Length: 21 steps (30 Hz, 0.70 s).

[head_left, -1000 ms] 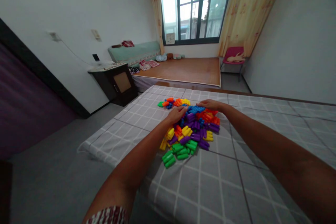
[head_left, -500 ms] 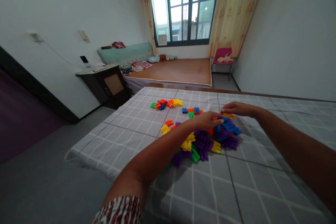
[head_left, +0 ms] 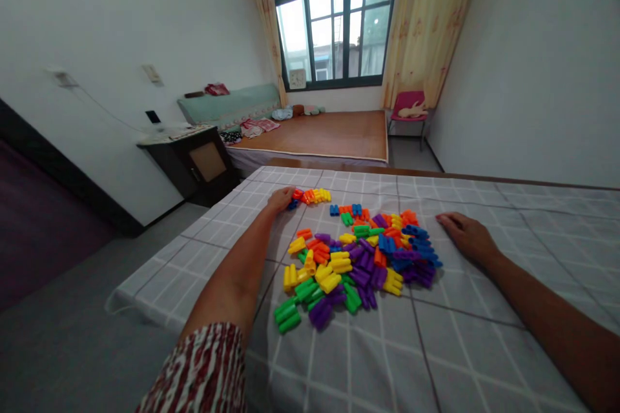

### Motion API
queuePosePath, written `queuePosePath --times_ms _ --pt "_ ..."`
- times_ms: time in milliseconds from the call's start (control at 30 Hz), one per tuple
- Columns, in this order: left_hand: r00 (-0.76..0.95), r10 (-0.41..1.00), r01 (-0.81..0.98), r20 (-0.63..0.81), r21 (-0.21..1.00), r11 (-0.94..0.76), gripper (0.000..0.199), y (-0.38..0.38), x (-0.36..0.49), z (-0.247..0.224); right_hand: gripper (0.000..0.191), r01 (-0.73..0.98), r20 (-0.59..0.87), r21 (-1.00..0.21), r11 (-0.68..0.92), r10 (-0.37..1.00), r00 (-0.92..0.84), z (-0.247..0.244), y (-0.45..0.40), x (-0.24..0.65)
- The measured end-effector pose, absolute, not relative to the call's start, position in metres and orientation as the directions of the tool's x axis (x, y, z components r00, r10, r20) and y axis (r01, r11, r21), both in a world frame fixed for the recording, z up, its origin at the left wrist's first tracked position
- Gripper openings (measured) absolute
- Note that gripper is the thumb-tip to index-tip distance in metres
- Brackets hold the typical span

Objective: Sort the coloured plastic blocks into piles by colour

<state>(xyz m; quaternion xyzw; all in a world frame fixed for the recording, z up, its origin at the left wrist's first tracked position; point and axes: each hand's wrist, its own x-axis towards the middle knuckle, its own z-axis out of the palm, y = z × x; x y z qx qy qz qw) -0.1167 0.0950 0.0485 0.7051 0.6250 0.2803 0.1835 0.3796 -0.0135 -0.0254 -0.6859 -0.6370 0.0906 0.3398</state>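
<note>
1. The bench [head_left: 460, 348], under a grey checked cloth, extends below and around both sets of fingers.
2. The bed [head_left: 334, 132] lies beyond the fingers, past the bench's far edge.
3. The dark cabinet [head_left: 194, 161] stands beyond and left of the left fingers [head_left: 289, 191], its door closed, its inside hidden.
4. The pink chair [head_left: 409, 103], beyond the right fingers [head_left: 443, 218], bears a pale plush toy [head_left: 413, 111].
5. The pile of plastic blocks [head_left: 363, 258], purple, yellow, green, orange and blue, spreads between the two sets of fingers, mostly nearer the camera; its blue pieces lie just left of the right ones.
6. The small row of blocks [head_left: 310, 196] runs rightward from the left fingers, which touch its end; I cannot tell whether they grip a piece.
7. The right fingers are loosely curled, apart from the pile; whether they hold anything is unclear.
</note>
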Motion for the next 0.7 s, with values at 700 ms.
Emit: queuePosePath --times_ms 700 --pt "0.207 0.937 0.624 0.281 0.700 -0.347 0.063 -0.061 -0.094 0.059 0.046 0.847 0.315 -0.523 0.089 0.944 0.095 -0.033 -0.008 0.387"
